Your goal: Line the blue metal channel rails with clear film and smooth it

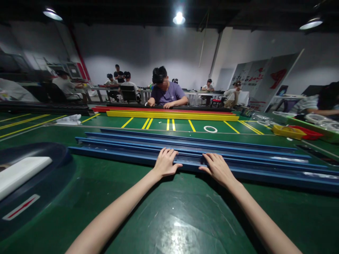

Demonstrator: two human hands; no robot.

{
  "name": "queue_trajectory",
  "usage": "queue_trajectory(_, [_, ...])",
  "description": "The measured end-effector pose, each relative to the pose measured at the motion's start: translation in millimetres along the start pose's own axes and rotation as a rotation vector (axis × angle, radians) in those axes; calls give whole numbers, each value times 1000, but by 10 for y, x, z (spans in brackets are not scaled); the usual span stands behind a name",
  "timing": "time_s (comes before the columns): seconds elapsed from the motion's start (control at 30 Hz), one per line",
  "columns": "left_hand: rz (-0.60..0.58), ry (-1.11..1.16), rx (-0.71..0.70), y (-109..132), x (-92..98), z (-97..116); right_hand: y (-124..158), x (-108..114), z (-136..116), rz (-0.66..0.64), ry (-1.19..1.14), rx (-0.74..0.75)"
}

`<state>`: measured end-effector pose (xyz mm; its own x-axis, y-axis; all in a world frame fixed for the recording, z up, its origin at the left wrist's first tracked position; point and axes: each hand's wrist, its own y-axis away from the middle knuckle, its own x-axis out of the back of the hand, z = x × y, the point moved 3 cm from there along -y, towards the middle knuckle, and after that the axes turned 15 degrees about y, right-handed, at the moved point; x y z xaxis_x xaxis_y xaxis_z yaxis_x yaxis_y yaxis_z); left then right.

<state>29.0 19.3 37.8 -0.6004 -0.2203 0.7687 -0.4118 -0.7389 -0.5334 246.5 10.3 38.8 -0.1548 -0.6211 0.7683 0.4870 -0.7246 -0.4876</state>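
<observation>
head view: left hand point(165, 163) and right hand point(217, 168) both lie flat, fingers spread and unclenched, atop the long blue rails point(132, 148) on the green table point(172, 218).

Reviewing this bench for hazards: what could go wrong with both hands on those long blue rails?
1. The left hand and right hand sit close together near the middle of the blue rails; if lifted, the long ends might sag or swing.
2. The fingers lie across the gaps between rails, so sliding rails could pinch them.
3. A push might shove the rails toward the white ring.
</observation>
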Motion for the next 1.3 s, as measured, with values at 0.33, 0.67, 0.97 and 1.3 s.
queue_trajectory(0.33, [-90, -86, -13, 57, 0, -127, -29, -81, -154, -114, -55, -27])
queue_trajectory(0.67, [21, -138, 99, -54, -16, -8, -123, -51, -297, -127, -102, -104])
queue_trajectory(0.97, [96, -106, -1, -127, -58, 35, -264, 52, -469, -149, -174, -143])
queue_trajectory(1.3, [180, -162, -38, -225, -146, -86, -272, -66, -461, -87, -219, -180])
